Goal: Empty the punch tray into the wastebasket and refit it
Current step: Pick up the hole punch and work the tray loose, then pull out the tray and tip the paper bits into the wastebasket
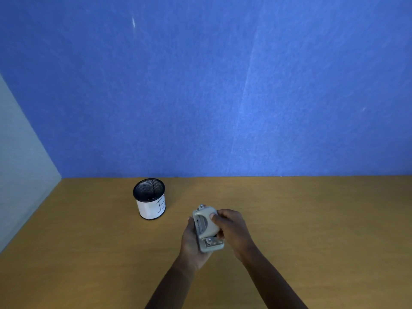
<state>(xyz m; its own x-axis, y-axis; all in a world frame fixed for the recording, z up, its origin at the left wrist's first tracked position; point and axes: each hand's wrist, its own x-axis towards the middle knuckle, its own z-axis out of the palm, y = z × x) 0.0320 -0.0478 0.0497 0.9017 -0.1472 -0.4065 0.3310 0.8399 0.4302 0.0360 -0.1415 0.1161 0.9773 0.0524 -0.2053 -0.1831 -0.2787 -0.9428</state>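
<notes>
A grey hole punch (207,227) is held above the wooden table (312,219), a little right of centre. My left hand (192,244) cups it from below and the left side. My right hand (231,228) grips it from the right, thumb laid on the handle. The tray on its underside is hidden by my left palm. The wastebasket (149,201), a small black mesh cup wrapped in white paper with a drawn mark, stands upright to the upper left of the punch, about a hand's width away.
A blue felt wall (223,85) rises at the table's far edge. A pale grey side panel (20,175) closes the left side.
</notes>
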